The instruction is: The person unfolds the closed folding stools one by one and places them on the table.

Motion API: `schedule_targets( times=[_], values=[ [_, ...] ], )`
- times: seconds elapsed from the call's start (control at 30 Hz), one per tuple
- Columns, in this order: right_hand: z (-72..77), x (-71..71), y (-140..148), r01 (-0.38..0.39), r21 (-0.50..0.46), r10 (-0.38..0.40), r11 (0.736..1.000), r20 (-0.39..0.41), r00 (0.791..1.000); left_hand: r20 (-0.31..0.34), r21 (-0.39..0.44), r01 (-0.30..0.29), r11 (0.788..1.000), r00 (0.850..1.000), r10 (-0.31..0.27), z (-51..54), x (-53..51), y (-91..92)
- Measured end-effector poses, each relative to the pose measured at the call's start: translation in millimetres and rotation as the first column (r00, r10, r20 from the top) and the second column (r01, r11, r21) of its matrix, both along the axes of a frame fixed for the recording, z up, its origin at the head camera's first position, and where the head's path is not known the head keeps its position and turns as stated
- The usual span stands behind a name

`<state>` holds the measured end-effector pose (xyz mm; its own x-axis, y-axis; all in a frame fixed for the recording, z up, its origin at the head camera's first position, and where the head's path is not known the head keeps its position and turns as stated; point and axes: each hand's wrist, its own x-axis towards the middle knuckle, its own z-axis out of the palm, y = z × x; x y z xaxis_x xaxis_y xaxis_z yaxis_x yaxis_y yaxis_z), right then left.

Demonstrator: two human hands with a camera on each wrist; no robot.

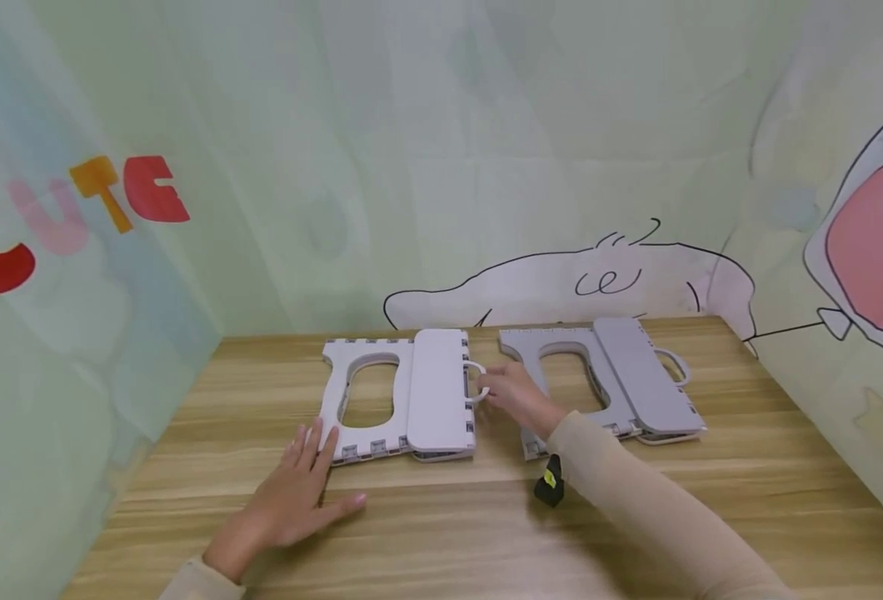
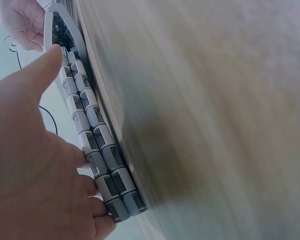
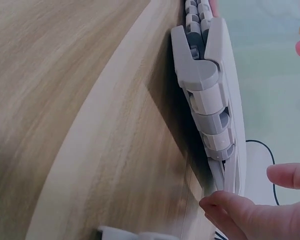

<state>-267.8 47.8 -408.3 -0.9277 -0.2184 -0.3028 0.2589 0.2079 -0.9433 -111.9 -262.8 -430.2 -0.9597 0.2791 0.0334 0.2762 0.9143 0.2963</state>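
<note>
A white folded stool [image 1: 437,392] with an oval opening lies flat on the wooden table [image 1: 426,533]. My left hand [image 1: 284,504] has its fingers spread, the fingertips on the stool's lower left corner and the thumb pointing right. In the left wrist view, that hand [image 2: 35,160] touches the stool's segmented edge [image 2: 92,125]. My right hand [image 1: 520,396] holds the white loop handle [image 1: 475,365] at the stool's right side. Seen from the right wrist, fingertips [image 3: 215,202] of this hand meet the handle end of the stool [image 3: 210,100].
A grey folded stool [image 1: 647,379], with its own loop handle [image 1: 674,367], lies to the right, partly behind my right hand. A small black object with a yellow mark [image 1: 550,482] is beside my right wrist. Printed curtains [image 1: 426,167] stand behind the table and at its sides.
</note>
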Motion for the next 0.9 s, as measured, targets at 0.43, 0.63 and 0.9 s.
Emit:
schedule_targets(
  times=[0.43,0.63,0.9],
  values=[
    [-0.6,0.8,1.4,0.035,-0.031,-0.034,0.999,0.006,0.999,0.001,-0.024,-0.009,1.000,1.000,0.009,2.2,1.8,2.9],
    [-0.8,0.0,0.2,0.053,-0.036,-0.053,0.998,-0.010,0.999,-0.020,-0.003,0.000,1.000,1.000,0.000,-0.7,0.2,-0.9],
    [3.8,-0.8,4.0,0.045,0.019,-0.044,0.999,-0.039,0.998,0.022,0.035,-0.003,0.999,1.000,0.002,1.8,1.7,-1.9]
  ],
)
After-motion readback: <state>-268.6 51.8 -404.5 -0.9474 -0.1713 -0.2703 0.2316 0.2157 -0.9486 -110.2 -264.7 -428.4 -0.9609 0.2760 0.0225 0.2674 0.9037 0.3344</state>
